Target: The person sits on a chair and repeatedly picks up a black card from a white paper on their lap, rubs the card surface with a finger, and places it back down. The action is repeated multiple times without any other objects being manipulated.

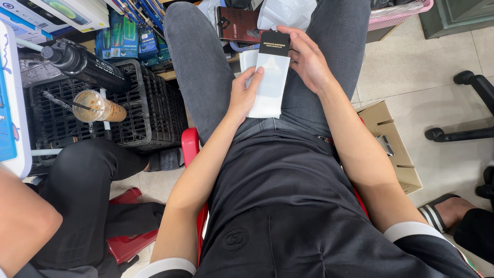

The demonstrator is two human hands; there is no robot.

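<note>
Both hands hold a stack of slim white packets with a black top strip (pixel 269 77) above my lap. My left hand (pixel 244 94) grips the stack's lower left edge, thumb lying on its face. My right hand (pixel 307 59) holds the upper right side, fingers curled over the black strip. More white packets peek out behind the stack on the left. I sit on a red chair (pixel 189 146) in grey jeans and a black shirt.
A black plastic crate (pixel 149 110) stands left, with an iced drink cup (pixel 95 106) and a black bottle (pixel 85 66) on it. Another person's black-trousered leg (pixel 85 190) is lower left. A cardboard box (pixel 393 146) sits right, near a sandalled foot (pixel 447 211) and a chair base (pixel 471 110).
</note>
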